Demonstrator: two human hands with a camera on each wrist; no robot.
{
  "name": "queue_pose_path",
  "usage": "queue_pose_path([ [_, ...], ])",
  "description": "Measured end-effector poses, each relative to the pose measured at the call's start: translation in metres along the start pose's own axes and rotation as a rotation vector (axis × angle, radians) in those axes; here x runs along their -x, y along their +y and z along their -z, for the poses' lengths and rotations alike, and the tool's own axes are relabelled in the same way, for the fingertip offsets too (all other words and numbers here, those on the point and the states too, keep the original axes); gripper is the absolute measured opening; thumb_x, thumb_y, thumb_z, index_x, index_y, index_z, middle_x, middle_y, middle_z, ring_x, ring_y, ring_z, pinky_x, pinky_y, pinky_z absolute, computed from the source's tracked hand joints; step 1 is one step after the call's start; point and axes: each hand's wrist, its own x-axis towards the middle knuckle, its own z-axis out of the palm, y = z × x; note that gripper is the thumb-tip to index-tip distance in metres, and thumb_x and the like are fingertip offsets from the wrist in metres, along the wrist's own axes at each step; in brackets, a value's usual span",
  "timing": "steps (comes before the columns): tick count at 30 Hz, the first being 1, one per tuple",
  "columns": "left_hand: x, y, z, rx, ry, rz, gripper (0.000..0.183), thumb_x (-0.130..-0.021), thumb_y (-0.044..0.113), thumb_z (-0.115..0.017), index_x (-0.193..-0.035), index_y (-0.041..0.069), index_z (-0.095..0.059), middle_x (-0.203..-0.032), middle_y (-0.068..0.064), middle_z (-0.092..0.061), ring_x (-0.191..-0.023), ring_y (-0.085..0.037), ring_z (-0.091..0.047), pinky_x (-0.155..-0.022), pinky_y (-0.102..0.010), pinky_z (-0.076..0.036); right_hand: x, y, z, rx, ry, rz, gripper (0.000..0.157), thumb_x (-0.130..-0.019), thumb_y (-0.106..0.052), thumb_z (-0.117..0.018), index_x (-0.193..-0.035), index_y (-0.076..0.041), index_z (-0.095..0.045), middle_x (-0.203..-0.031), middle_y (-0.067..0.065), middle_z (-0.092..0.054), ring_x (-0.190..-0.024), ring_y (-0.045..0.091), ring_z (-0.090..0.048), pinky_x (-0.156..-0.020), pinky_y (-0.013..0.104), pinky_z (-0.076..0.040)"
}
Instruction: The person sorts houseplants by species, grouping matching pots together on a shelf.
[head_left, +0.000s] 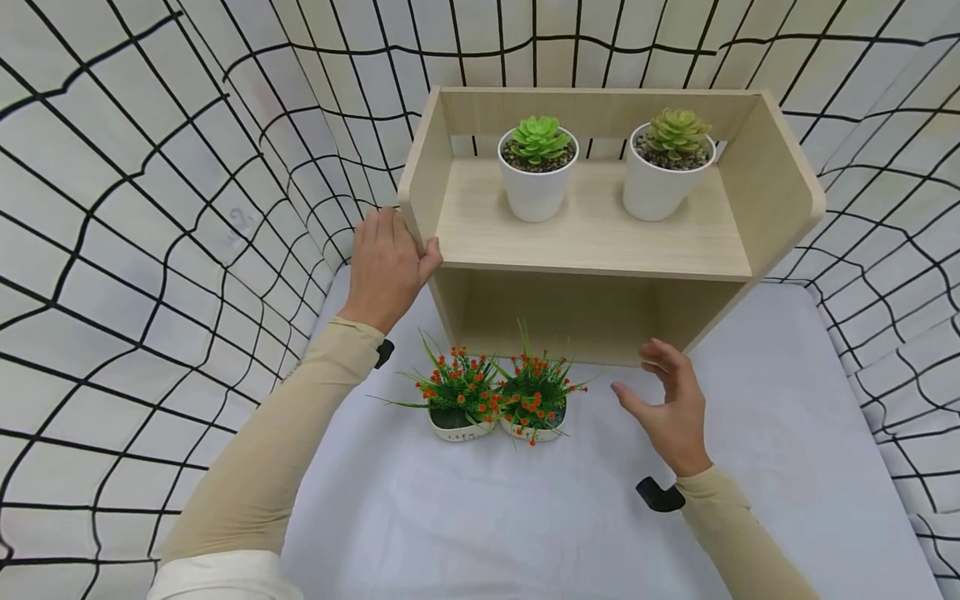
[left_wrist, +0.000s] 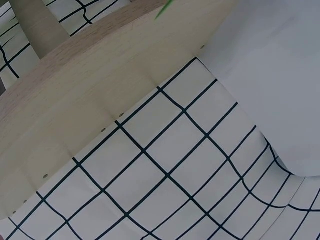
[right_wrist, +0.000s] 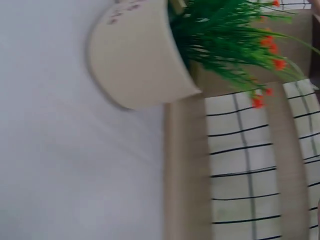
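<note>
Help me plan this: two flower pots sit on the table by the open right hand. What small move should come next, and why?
Probably move the right hand left onto the nearer flower pot and grip it: that hand is open and apart from it, while the left hand rests on the shelf side.

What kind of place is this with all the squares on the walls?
Probably a little staged recording booth, not a real room: grid-patterned cloth walls wrap around a white-covered table, with only a small wooden shelf and potted plants set out.
</note>
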Motion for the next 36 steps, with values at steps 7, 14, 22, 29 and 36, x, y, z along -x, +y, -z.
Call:
queue_pose_path([
  [7, -0.001, 0.0, 0.002, -0.018, -0.016, -0.003, 0.04, -0.098, 0.032, -0.043, -0.095, -0.007, -0.051, -0.087, -0.021, -0.052, -0.077, -0.033, -0.041, -0.071, -0.042, -0.038, 0.034, 0.023, -0.02, 0.029, -0.097, -0.123, 0.076, -0.066, 0.009, -0.082, -0.134, 0.005, -0.047, -0.125, 0.013, -0.058, -0.115, 0.028, -0.058, -0.097, 0.022, -0.05],
  [14, -0.002, 0.001, 0.002, -0.004, -0.005, 0.004, 0.04, -0.098, 0.031, -0.042, -0.094, -0.007, -0.05, -0.087, -0.02, -0.051, -0.077, -0.032, -0.041, -0.071, -0.043, -0.039, 0.056, 0.039, -0.039, -0.005, -0.202, -0.195, 0.082, -0.067, -0.001, -0.085, -0.137, 0.007, -0.043, -0.128, 0.023, -0.055, -0.117, 0.036, -0.054, -0.097, 0.028, -0.05],
  [22, -0.001, 0.002, 0.002, 0.0, -0.008, 0.003, 0.037, -0.097, 0.03, -0.045, -0.092, -0.006, -0.05, -0.086, -0.02, -0.051, -0.076, -0.032, -0.041, -0.07, -0.042, -0.038, 0.072, 0.07, -0.058, -0.013, -0.292, -0.357, 0.087, -0.065, -0.019, -0.089, -0.139, -0.015, -0.043, -0.136, 0.006, -0.052, -0.123, 0.029, -0.057, -0.102, 0.043, -0.047],
  [29, 0.0, 0.003, 0.002, -0.01, -0.007, 0.001, 0.039, -0.097, 0.032, -0.044, -0.092, -0.006, -0.05, -0.087, -0.02, -0.051, -0.077, -0.033, -0.041, -0.073, -0.042, -0.038, 0.083, 0.079, -0.078, 0.02, -0.296, -0.379, 0.082, -0.063, -0.028, -0.09, -0.133, -0.018, -0.048, -0.13, 0.002, -0.052, -0.116, 0.02, -0.057, -0.104, 0.038, -0.047],
  [36, 0.0, 0.001, 0.003, -0.028, -0.027, 0.001, 0.039, -0.098, 0.032, -0.043, -0.094, -0.007, -0.05, -0.089, -0.021, -0.052, -0.079, -0.033, -0.043, -0.075, -0.043, -0.039, 0.09, 0.086, -0.09, 0.074, -0.282, -0.423, 0.086, -0.067, -0.03, -0.088, -0.139, -0.016, -0.043, -0.136, 0.004, -0.049, -0.12, 0.02, -0.055, -0.105, 0.038, -0.044],
])
